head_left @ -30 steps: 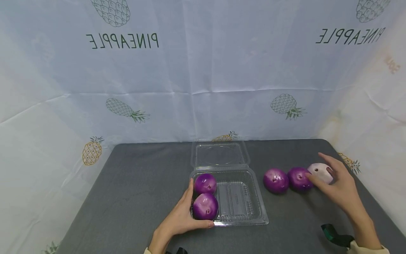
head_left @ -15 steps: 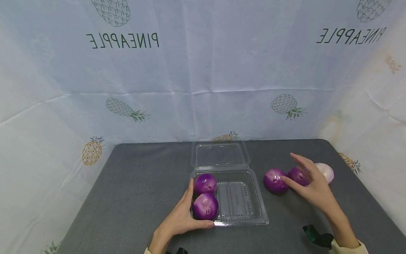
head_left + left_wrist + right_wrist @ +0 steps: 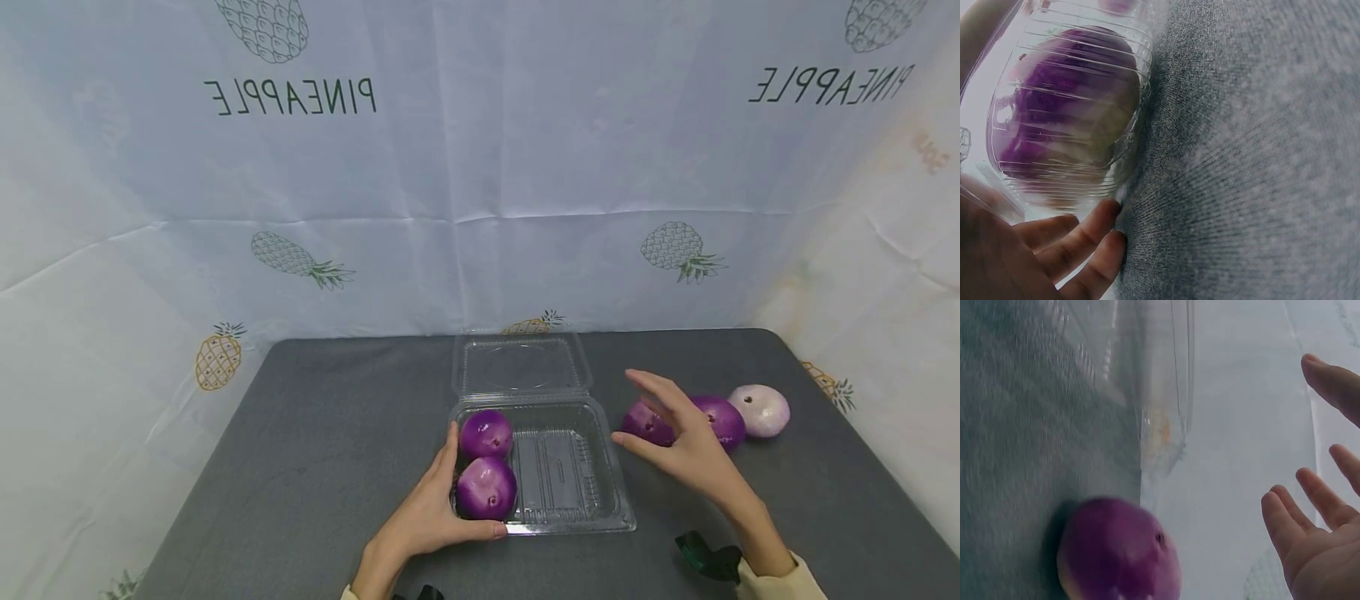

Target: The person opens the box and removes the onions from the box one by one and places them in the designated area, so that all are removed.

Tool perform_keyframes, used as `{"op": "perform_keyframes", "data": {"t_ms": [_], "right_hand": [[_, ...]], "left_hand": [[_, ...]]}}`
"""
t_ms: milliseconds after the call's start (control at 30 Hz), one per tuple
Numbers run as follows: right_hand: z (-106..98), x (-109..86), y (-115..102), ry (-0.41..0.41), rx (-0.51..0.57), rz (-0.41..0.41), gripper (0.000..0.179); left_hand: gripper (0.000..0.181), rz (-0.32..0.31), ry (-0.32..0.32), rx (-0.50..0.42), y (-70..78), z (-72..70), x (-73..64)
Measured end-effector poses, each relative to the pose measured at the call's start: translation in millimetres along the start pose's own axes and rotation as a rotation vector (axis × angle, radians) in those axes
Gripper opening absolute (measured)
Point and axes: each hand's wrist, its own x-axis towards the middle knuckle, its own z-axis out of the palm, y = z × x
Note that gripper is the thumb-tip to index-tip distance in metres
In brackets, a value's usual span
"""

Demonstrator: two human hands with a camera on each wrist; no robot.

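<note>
A clear plastic clamshell container [image 3: 562, 479] lies open on the table, with two glossy round purple fruits, one far [image 3: 486, 433] and one near [image 3: 487, 492], along its left side. My left hand [image 3: 433, 510] rests against its front left corner, thumb along the front edge and fingers by the left wall. In the left wrist view those fingers [image 3: 1079, 247] touch the clear wall. To the container's right, my right hand [image 3: 688, 446] hovers with thumb and fingers spread, holding nothing. It partly covers a purple fruit [image 3: 643, 422]; the right wrist view shows a purple fruit [image 3: 1116, 550] apart from the fingers.
Right of my right hand, another purple fruit [image 3: 724, 422] sits beside a whitish one [image 3: 761, 410]. The container's lid [image 3: 521, 364] lies folded back near the table's far edge. A pineapple-print cloth [image 3: 480, 167] hangs behind the grey table [image 3: 337, 417].
My right hand has moved left from the whitish fruit, past the middle purple one, to the leftmost purple one. My left hand and the container have stayed put.
</note>
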Motion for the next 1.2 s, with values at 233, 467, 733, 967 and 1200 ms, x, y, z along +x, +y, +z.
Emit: {"op": "perform_keyframes", "data": {"t_ms": [233, 467, 733, 967, 1200], "right_hand": [[23, 4.0, -5, -0.072, 0.039, -0.014, 0.084], [46, 8.9, -12, -0.173, 0.110, -0.037, 0.080], [68, 10.0, -18, -0.332, 0.101, -0.041, 0.075], [85, 13.5, -22, -0.463, 0.070, -0.068, 0.074], [99, 17.5, -27, -0.563, 0.115, -0.085, 0.075]], "left_hand": [[0.148, -0.001, -0.004, -0.005, 0.1, -0.6, -0.4], [0.147, 0.011, -0.004, -0.012, 0.7, 0.1, -0.3], [0.146, 0.009, -0.013, -0.017, 0.9, 0.3, 0.2], [0.145, 0.008, -0.020, -0.034, 0.9, 0.0, 1.0], [0.143, 0.017, -0.028, -0.030, 0.5, -0.5, 1.3]]}}
